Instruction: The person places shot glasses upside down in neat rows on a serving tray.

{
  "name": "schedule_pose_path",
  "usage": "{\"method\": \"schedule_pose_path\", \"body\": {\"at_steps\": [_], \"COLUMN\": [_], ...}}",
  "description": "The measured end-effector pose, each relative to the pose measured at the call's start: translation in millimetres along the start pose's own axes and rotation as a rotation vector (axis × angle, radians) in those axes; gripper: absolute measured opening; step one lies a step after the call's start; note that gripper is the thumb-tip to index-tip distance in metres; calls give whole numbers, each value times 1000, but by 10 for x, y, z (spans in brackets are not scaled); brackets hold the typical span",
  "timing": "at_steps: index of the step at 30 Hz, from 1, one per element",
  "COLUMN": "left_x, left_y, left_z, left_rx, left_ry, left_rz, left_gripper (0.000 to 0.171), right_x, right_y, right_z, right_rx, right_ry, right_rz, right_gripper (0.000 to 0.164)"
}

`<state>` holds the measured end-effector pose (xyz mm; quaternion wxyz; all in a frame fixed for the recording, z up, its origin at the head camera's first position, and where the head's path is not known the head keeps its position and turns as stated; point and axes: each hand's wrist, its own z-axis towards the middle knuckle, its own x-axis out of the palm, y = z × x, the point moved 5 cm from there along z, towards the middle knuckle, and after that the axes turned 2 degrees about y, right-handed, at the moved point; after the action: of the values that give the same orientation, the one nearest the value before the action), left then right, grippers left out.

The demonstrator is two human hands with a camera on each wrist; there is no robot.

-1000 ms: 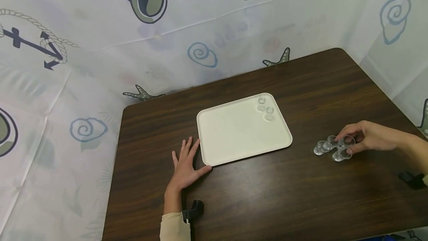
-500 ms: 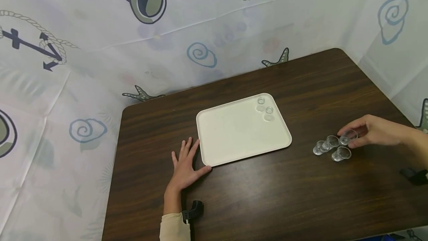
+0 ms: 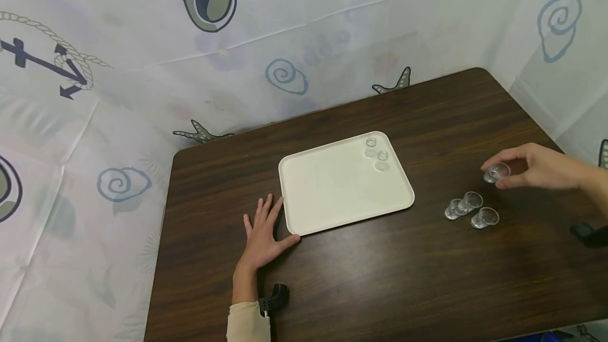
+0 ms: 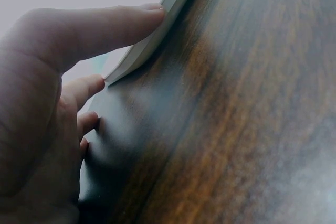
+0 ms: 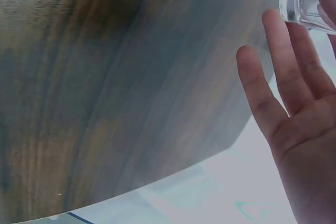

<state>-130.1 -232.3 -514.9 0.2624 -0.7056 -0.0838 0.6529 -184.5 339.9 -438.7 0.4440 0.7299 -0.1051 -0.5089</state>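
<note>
My right hand point(image 3: 537, 167) holds a small clear shot glass point(image 3: 497, 172) between thumb and fingers, raised over the right part of the table. The same glass shows at the edge of the right wrist view, where the other fingers point(image 5: 278, 51) are spread. Just below it in the head view, three similar shot glasses point(image 3: 485, 218) stand close together. My left hand point(image 3: 261, 239) lies with fingers spread at the near left corner of a cream tray point(image 3: 342, 189); its thumb point(image 4: 121, 24) touches the rim. Two clear shot glasses point(image 3: 382, 160) stand in the tray's far right corner.
The dark wood-grain table point(image 3: 380, 268) has rounded far corners. A printed curtain point(image 3: 247, 41) with sea motifs hangs along its back and sides. Black wrist cameras point(image 3: 275, 298) sit on both forearms.
My right hand has lifted one shot glass out of the cluster and carried it away toward the back of the table. My left hand and the tray stay put.
</note>
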Motion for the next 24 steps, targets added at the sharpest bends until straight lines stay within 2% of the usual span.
{"method": "schedule_pose_path", "body": {"at_steps": [7, 13, 16, 24], "left_x": [4, 9, 10, 3], "left_y": [-2, -5, -8, -9], "left_z": [7, -1, -5, 0], "left_rx": [-1, -6, -7, -5], "left_ry": [2, 4, 3, -2], "left_rz": [-2, -6, -6, 5], "left_gripper": [98, 98, 98, 98], "right_x": [-103, -188, -219, -252], "right_y": [118, 255, 329, 559], "right_z": [110, 231, 278, 473], "right_rx": [-58, -47, -36, -98], "right_ry": [-63, -127, -152, -198], "right_rz": [-39, -39, -74, -236], "right_gripper": [39, 39, 40, 39]}}
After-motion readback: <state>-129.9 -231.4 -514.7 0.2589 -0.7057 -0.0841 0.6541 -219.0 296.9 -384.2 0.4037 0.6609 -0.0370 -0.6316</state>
